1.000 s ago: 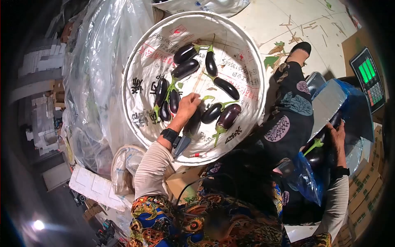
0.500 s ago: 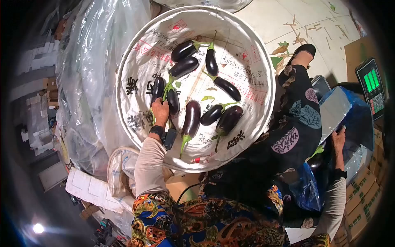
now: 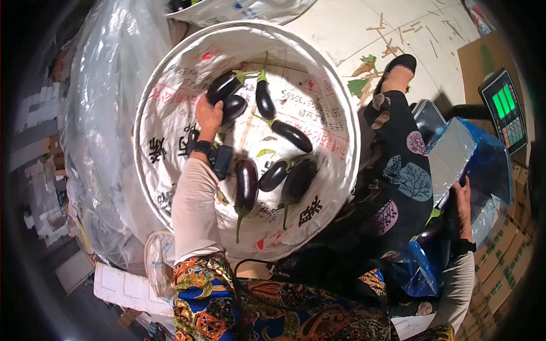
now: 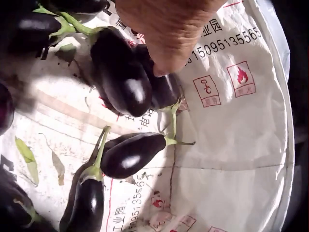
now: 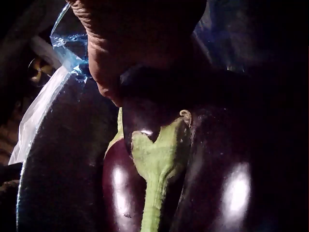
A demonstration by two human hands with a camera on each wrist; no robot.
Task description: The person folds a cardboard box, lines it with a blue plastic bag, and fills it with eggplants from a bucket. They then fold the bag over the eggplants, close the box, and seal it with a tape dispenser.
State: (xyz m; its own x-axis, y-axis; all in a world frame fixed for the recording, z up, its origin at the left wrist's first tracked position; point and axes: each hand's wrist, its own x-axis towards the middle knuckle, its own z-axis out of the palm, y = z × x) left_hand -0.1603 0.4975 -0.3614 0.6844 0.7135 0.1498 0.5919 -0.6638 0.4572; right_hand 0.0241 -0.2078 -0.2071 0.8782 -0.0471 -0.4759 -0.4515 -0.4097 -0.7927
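In the round white-lined basket, my left hand bends over an eggplant near the far left. The left wrist view shows my thumb against that eggplant, beside a glossy one; my other fingertips are hidden. Several more eggplants lie around, including a long one and a slanted one. At the right, my right hand is inside a blue plastic bag. Close up, it grips a dark eggplant with its green stem pointing down, against other eggplants.
A scale display with green digits stands at the far right, near stacked cartons. Clear plastic sheeting hangs left of the basket. The wearer's patterned trouser leg lies between basket and bag. Leaves litter the floor.
My left hand has moved from the middle of the basket to its left side, then farther up to the upper-left eggplant. My right hand stays at the blue bag.
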